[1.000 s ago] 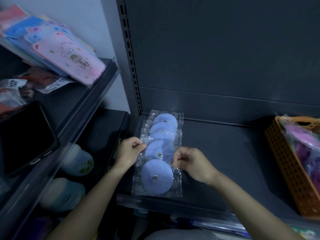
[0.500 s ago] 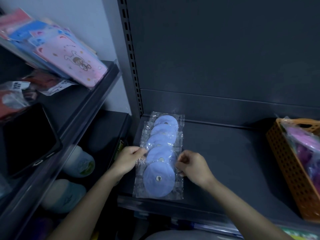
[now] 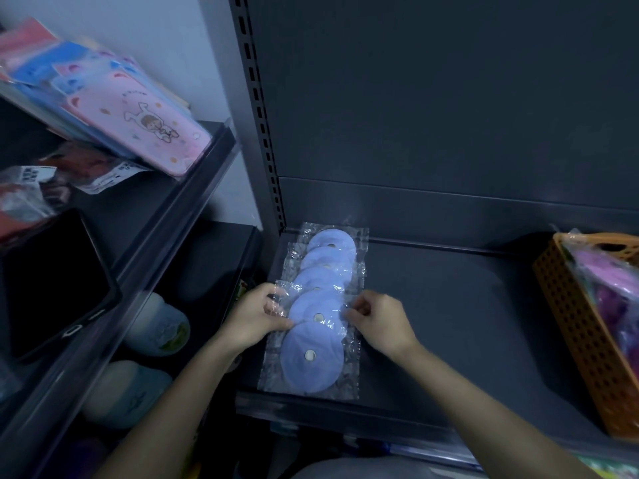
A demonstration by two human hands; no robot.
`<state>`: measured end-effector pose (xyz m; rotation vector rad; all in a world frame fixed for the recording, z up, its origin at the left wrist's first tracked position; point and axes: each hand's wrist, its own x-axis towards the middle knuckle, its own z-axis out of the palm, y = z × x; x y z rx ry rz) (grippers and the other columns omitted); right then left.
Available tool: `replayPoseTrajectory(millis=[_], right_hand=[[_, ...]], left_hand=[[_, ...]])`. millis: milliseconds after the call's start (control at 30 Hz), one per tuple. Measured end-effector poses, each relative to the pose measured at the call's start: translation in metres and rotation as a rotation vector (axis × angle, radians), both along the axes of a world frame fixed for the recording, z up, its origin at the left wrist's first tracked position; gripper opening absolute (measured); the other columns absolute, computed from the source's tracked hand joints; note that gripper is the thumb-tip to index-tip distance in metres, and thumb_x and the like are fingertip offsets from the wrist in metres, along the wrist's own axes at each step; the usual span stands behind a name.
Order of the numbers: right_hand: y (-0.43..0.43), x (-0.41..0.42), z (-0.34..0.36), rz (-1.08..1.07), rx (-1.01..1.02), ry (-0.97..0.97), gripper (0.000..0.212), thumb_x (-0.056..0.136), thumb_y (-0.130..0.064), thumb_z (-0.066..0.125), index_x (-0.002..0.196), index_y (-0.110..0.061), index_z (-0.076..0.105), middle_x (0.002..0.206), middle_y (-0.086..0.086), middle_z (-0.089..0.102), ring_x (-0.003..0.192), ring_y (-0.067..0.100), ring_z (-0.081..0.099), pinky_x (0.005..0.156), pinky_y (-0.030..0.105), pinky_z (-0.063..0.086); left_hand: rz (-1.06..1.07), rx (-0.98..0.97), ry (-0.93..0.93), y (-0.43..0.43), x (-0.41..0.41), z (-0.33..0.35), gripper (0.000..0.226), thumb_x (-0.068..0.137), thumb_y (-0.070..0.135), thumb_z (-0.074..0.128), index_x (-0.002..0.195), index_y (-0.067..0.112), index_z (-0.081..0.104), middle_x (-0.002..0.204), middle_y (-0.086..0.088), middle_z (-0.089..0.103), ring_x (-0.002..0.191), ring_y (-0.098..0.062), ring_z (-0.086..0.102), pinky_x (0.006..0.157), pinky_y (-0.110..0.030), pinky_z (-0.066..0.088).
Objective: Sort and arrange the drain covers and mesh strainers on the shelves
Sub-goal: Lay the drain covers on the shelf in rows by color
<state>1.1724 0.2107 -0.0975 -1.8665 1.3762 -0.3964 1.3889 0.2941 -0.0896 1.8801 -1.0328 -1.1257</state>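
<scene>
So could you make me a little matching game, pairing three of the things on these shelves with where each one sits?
Things:
1. blue discs
2. orange basket
3. pink pack

Places:
A. right end of the dark shelf
B. upper shelf on the left
C. left end of the dark shelf

Pairs: 1-C, 2-A, 3-B

Overlapping drain covers (image 3: 313, 326) run front-to-back at the shelf's (image 3: 449, 323) left end, a basket (image 3: 584, 340) at its right.
</scene>
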Motion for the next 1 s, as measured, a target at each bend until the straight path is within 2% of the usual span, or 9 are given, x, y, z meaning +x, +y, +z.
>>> replayPoseTrajectory(millis=[100,267,333,433,600,767,833,900,1000], right_hand=[[0.002,-0.002,-0.002,0.023,-0.062,0.038,0.017,0.085,-0.021,0.058,0.073,-0.011,0.064,0.059,-0.004,0.057,0.056,0.015,0.051,0.057,0.028,0.045],[-0.001,-0.006,-0.001,-0.093,-0.032,-0.029,0.006,0.082,-0.016,0.062,0.087,-0.015,0.063,0.082,-0.002,0.064,0.075,0.016,0.059,0.067,0.025,0.047],[-0.003,-0.005,0.001,-0.129,0.040,-0.080,0.013,0.080,-0.016,0.066,0.093,-0.016,0.062,0.084,-0.003,0.064,0.077,0.016,0.060,0.070,0.025,0.048],[-0.003,-0.002,0.002,-0.136,0.116,-0.133,0.012,0.079,-0.013,0.065,0.090,-0.018,0.064,0.070,-0.007,0.066,0.063,0.010,0.059,0.056,0.013,0.044],[-0.005,-0.006,-0.001,-0.141,0.123,-0.117,0.016,0.077,-0.008,0.063,0.089,-0.018,0.066,0.072,-0.006,0.067,0.066,0.008,0.061,0.053,0.008,0.041],[-0.010,-0.010,0.004,-0.125,0.167,-0.148,0.011,0.077,-0.022,0.070,0.085,-0.026,0.064,0.074,-0.007,0.068,0.069,0.010,0.063,0.059,0.015,0.044],[-0.015,-0.011,0.006,-0.134,0.149,-0.159,0.009,0.080,-0.024,0.067,0.088,-0.022,0.065,0.078,-0.002,0.068,0.070,0.015,0.061,0.065,0.025,0.049],[-0.022,-0.010,0.008,-0.114,0.115,-0.152,0.011,0.083,-0.013,0.054,0.089,-0.014,0.063,0.080,0.007,0.065,0.069,0.022,0.056,0.072,0.038,0.052],[-0.035,-0.008,0.010,-0.081,0.115,-0.144,0.035,0.082,0.001,0.038,0.104,-0.012,0.060,0.076,0.001,0.058,0.071,0.020,0.051,0.075,0.036,0.050]], left_hand=[[-0.024,0.014,-0.033,0.000,0.001,-0.001,0.048,0.065,-0.001,0.082,0.098,0.024,0.057,0.083,-0.007,0.063,0.070,-0.014,0.057,0.069,-0.027,0.047],[0.114,-0.052,-0.123,-0.003,-0.003,-0.001,0.067,0.074,0.018,0.080,0.131,0.018,0.046,0.117,0.001,0.051,0.100,-0.012,0.056,0.080,-0.021,0.043],[0.120,-0.097,-0.104,-0.007,-0.006,0.000,0.053,0.079,0.014,0.075,0.127,0.014,0.051,0.115,0.000,0.057,0.101,-0.010,0.057,0.083,-0.019,0.042],[0.094,-0.153,-0.133,-0.010,-0.012,0.001,0.026,0.080,0.007,0.070,0.103,0.019,0.062,0.096,0.010,0.067,0.091,-0.008,0.063,0.076,-0.015,0.046],[0.121,-0.159,-0.144,-0.013,-0.013,-0.001,0.024,0.081,0.012,0.071,0.100,0.023,0.061,0.090,0.021,0.062,0.085,0.004,0.058,0.071,-0.007,0.042],[0.171,-0.158,-0.143,-0.021,-0.011,0.000,0.038,0.084,0.019,0.069,0.120,0.014,0.057,0.104,0.015,0.058,0.090,0.000,0.056,0.075,-0.013,0.041],[0.150,-0.167,-0.129,-0.027,-0.012,-0.001,0.035,0.086,0.015,0.066,0.120,0.014,0.059,0.110,0.008,0.062,0.088,0.006,0.057,0.072,-0.007,0.040],[0.127,-0.162,-0.160,-0.031,-0.014,-0.004,0.034,0.086,0.012,0.065,0.120,0.015,0.060,0.110,0.005,0.065,0.085,0.008,0.056,0.070,-0.002,0.038],[0.131,-0.124,-0.183,-0.033,-0.016,-0.007,0.041,0.086,0.015,0.065,0.127,0.012,0.057,0.118,0.002,0.063,0.101,-0.008,0.059,0.086,-0.016,0.042]])
